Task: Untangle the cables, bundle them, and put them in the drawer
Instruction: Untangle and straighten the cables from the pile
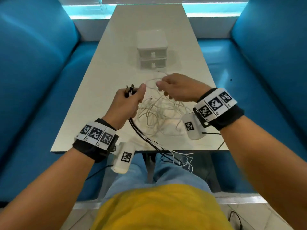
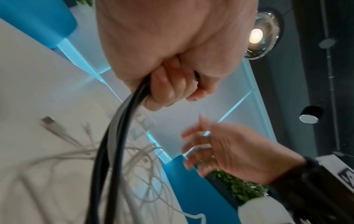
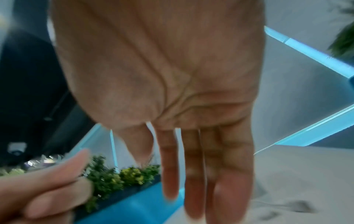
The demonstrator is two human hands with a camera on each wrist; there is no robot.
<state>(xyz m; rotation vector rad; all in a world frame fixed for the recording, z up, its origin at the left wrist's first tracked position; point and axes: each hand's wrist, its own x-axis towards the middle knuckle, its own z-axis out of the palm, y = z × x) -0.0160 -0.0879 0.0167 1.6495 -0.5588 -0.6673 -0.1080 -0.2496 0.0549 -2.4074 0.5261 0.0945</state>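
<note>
My left hand [image 1: 127, 103] is closed in a fist around a bunch of cables [image 2: 107, 151], black ones and white ones together. Their plug ends [image 1: 130, 90] stick out above my fist, and the rest of the bunch hangs down from under my hand, passes over the near edge of the table [image 1: 93, 103] and ends above my lap. In the left wrist view my fingers [image 2: 166, 84] are curled tight around these cables.

My right hand [image 1: 178, 87] is raised a little over the table, just beside my left one. In the right wrist view its fingers [image 3: 193, 166] are straight and a bit apart, with the palm bare. In the head view a thin white cable loop [image 1: 153, 80] passes near my thumb, but I cannot tell if I touch it.

Under and between my hands lies the tangle of white cables [image 1: 159, 117] on the table, loose and mixed. One white plug [image 2: 48, 121] lies flat on the table surface.

Further from me, in the middle of the table, stands a small white drawer box [image 1: 152, 48] with two drawers, both closed. Blue seats [image 1: 33, 80] are on both sides.
</note>
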